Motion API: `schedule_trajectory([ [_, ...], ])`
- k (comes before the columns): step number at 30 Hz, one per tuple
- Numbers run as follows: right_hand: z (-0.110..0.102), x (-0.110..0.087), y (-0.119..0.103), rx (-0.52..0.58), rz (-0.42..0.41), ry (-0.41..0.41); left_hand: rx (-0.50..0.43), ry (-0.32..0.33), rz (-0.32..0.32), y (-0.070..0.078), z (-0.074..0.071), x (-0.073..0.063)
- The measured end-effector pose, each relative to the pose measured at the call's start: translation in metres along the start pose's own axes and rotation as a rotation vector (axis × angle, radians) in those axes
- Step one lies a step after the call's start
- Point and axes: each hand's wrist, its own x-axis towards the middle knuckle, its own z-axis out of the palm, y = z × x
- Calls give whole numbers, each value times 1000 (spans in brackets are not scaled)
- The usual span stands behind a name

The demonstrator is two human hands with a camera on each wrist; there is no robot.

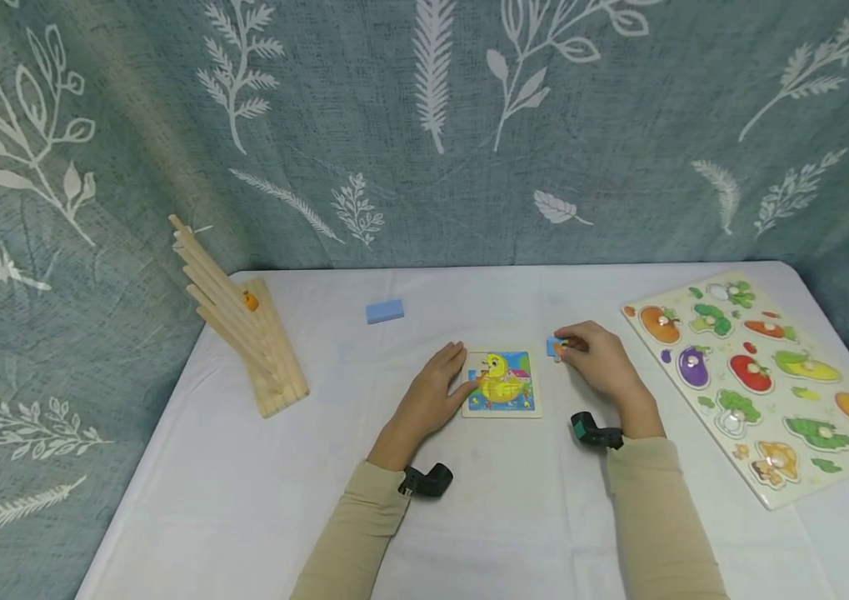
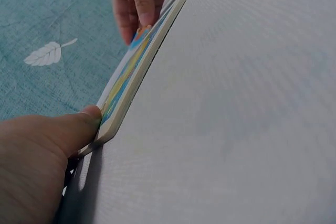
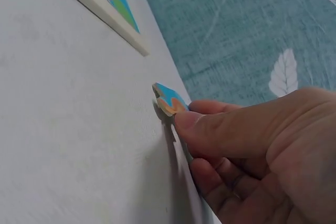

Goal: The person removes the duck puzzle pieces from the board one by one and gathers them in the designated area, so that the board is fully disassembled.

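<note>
A square wooden duck jigsaw puzzle (image 1: 502, 387) in a pale frame lies flat on the table. My left hand (image 1: 435, 392) rests at its left edge, fingers fairly straight, the thumb (image 2: 84, 124) on the frame near a corner in the left wrist view; the other left fingers are mostly hidden there. To the right of the puzzle, my right hand (image 1: 604, 362) pinches a small blue and orange jigsaw piece (image 3: 170, 100) between thumb and fingers. The piece is tilted, close over the white cloth, apart from the frame in the right wrist view.
A blue block (image 1: 384, 312) lies behind the puzzle to the left. Farther left stands a wooden board with slanted sticks (image 1: 229, 312) and a small orange piece (image 1: 250, 301). A vegetable peg board (image 1: 769, 375) covers the right side. A leaf-patterned curtain (image 1: 394, 125) hangs behind.
</note>
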Motion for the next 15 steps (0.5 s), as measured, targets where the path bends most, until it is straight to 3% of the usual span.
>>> schedule_trajectory([
  [15,1,1,7,2,-45,-23,4,-5,-10,-1,1,0],
])
